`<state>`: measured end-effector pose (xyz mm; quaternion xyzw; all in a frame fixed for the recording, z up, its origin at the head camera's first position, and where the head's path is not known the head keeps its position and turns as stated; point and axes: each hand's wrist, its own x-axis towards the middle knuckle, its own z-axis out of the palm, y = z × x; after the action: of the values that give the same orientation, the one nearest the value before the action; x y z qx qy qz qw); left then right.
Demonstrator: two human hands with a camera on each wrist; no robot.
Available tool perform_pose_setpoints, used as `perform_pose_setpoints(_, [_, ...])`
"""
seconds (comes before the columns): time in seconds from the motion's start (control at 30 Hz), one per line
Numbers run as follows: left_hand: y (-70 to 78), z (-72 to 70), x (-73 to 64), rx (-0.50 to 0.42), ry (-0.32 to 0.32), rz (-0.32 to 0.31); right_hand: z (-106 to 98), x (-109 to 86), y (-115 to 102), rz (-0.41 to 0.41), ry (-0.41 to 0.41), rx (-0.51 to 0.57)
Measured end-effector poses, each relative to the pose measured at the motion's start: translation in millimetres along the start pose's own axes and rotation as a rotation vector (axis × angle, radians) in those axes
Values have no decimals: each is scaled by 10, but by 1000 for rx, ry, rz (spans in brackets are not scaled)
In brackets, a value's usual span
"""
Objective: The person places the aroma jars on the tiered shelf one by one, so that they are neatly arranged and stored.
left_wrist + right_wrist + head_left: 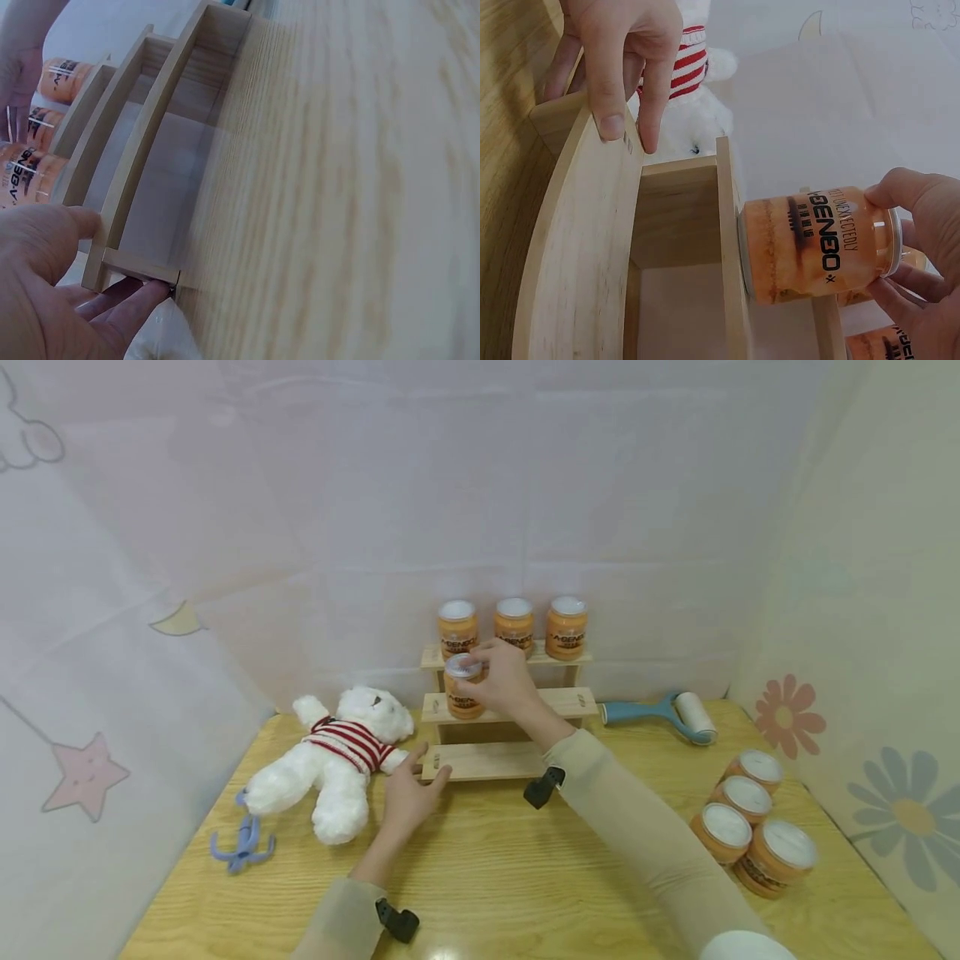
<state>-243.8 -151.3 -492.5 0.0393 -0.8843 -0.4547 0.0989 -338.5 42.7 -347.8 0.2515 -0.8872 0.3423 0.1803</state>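
Observation:
A three-step wooden rack (pixel 480 763) stands against the back cloth. My right hand (pixel 504 678) holds an orange jar (pixel 465 700) near its pale lid, with thumb and fingers about its upper part. In the right wrist view this jar (pixel 810 244) has its base at the middle step, toward the rack's left end. Three similar jars line the top step, the rightmost jar (pixel 566 631) standing apart from the others. My left hand (pixel 408 797) grips the left end of the lowest step, its thumb on the board and fingers around the side panel (pixel 141 264).
Left of the rack lies a white plush bear (pixel 341 768) in a striped sweater, close to my left hand. A lavender clawed object (pixel 243 843) lies nearer the left edge. Right of the rack is a blue-handled roller (pixel 652 712); several orange jars (pixel 772 860) cluster at the table's right.

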Motion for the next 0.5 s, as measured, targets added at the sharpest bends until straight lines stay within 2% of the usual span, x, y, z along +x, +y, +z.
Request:
perform_pose_setpoints(0.2, [0,2,2,2,3,7,32,-26,13,-16,9,-4])
perform_pose_setpoints(0.5, [9,-10,-18,3,-4,2,103,-35,7,-48,67,-43])
